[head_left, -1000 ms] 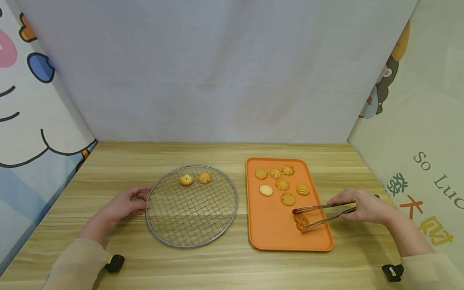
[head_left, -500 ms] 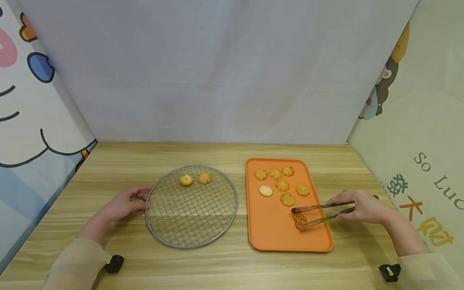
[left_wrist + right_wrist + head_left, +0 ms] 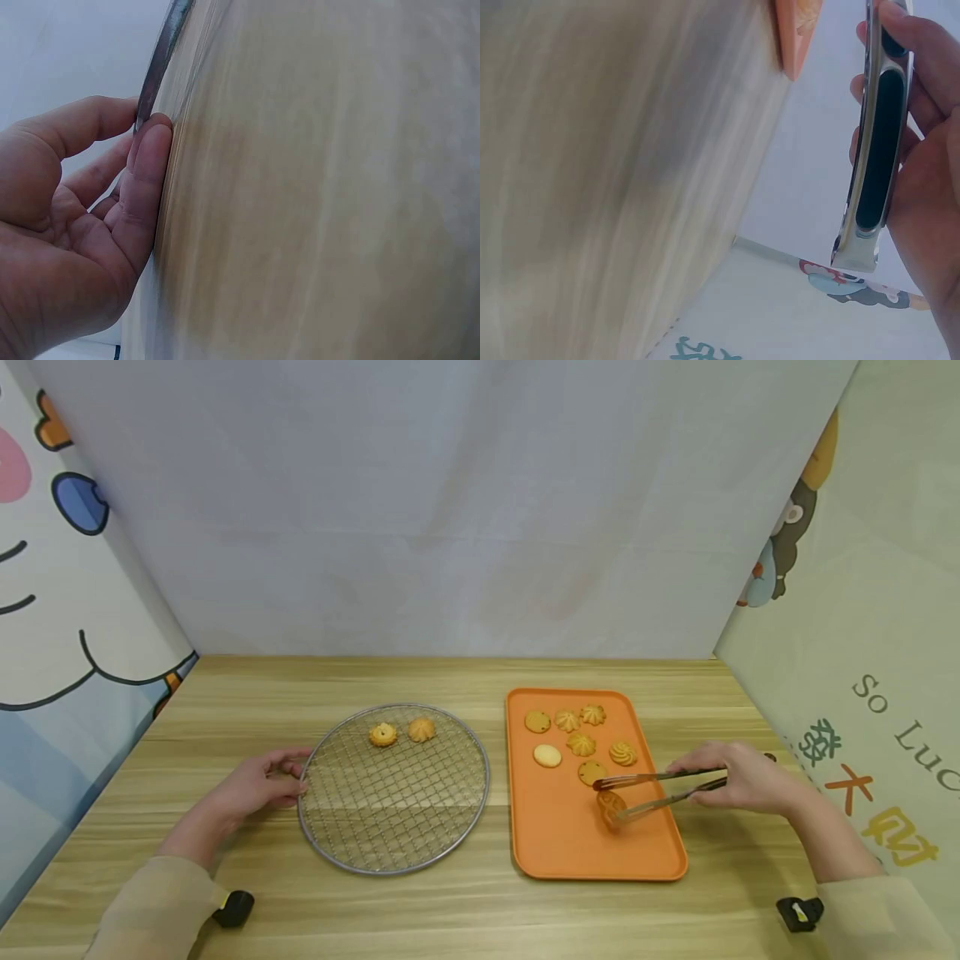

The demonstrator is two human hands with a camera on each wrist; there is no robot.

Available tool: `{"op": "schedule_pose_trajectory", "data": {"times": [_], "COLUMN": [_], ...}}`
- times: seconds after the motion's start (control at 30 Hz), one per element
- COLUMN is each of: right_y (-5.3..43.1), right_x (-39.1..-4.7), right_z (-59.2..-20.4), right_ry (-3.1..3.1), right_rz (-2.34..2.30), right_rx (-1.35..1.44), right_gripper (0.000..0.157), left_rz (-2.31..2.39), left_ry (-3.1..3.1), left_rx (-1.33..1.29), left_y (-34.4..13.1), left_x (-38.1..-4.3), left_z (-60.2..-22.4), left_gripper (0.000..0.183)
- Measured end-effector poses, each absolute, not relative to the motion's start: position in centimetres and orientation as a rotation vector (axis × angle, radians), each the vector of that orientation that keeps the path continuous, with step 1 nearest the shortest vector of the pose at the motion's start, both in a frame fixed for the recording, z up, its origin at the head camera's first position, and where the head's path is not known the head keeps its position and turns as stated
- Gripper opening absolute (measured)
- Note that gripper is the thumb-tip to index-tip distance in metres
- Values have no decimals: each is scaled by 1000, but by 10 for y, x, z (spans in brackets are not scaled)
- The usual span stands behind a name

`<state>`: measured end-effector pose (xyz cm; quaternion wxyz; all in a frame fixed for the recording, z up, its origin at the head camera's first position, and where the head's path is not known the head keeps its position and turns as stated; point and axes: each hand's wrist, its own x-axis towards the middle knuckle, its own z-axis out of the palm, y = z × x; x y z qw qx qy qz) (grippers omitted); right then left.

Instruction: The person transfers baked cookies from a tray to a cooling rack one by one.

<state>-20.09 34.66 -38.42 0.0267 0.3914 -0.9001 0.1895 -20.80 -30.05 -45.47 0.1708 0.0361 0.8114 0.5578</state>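
My right hand (image 3: 746,777) grips metal tongs (image 3: 881,150) with dark inlaid handles. The tongs' tips lie on either side of a brown pretzel cookie (image 3: 611,808) over the orange tray (image 3: 555,835), and the cookie looks slightly blurred. At the left, my left hand (image 3: 258,783) holds the near-left rim of a round wire rack (image 3: 393,802); in the left wrist view the thumb and fingertips meet at the metal rim (image 3: 156,71). Two cookies sit toward the rack's far side, a crimped one (image 3: 383,735) and a ridged one (image 3: 422,730).
Several cookies lie in the tray's far half, among them a pale oval one (image 3: 547,756), a swirl (image 3: 623,753) and a round one (image 3: 592,773) close to the tongs. A strip of wooden table (image 3: 498,827) separates rack and tray. A grey cloth (image 3: 450,527) hangs behind.
The tongs and pretzel cookie have shifted a little left and toward the far side of the tray, with my right hand following. My left hand stays at the rack's rim.
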Motion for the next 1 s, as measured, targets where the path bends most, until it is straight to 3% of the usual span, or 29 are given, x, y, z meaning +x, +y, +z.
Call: {"op": "schedule_pose_trajectory", "data": {"times": [1.0], "right_y": [283], "right_x": [-240], "right_z": [-318], "right_ry": [-2644], "right_rz": [522], "right_rx": [1375], "right_gripper": [38], "left_rz": [1577], "left_ry": [2319], "left_rx": [75], "left_y": [-301], "left_x": [-209], "left_z": [-456], "left_gripper": [67]}}
